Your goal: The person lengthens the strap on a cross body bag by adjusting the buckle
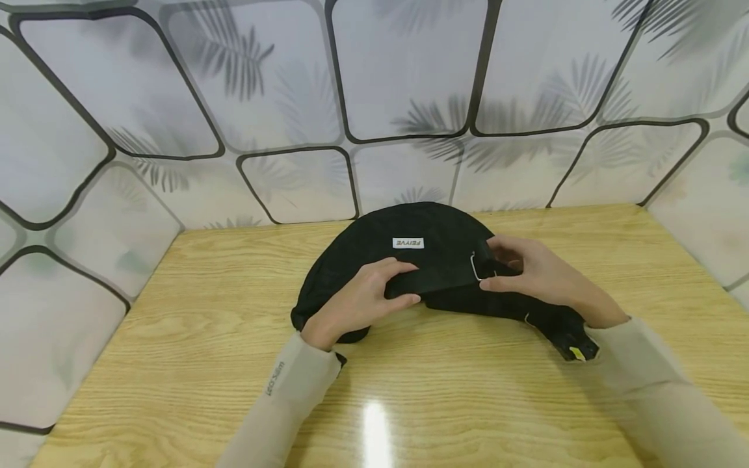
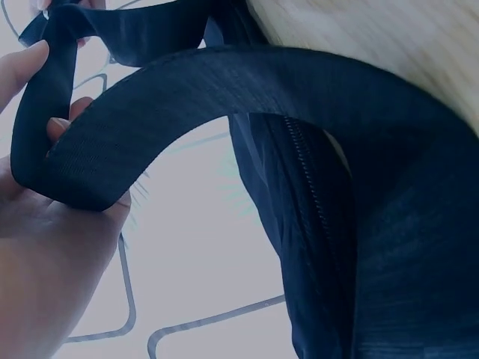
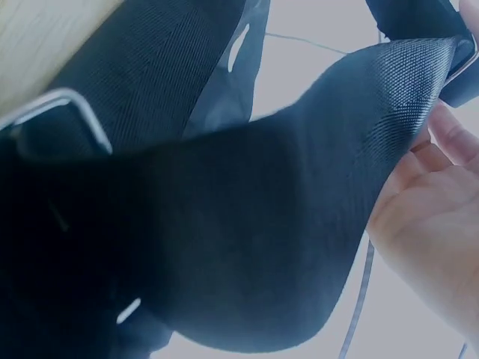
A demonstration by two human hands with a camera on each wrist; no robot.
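A black half-moon bag (image 1: 433, 224) with a white label (image 1: 407, 243) lies on the table, its wide black strap (image 1: 447, 281) stretched across the front. My left hand (image 1: 359, 296) holds the strap edgewise between thumb and fingers; the left wrist view shows the strap (image 2: 247, 78) looping past the palm. Over the bag's right end, my right hand (image 1: 544, 276) pinches the strap beside a metal slider (image 1: 475, 266). Below that hand, the strap (image 3: 239, 232) bends in a broad curve in the right wrist view. A zipper (image 2: 303, 157) runs along the bag's edge.
A dark end piece with a yellow tag (image 1: 577, 353) lies under the right wrist. The wood-grain table (image 1: 175, 390) meets a leaf-patterned panel (image 1: 404, 71) behind the bag, with more panels at both sides.
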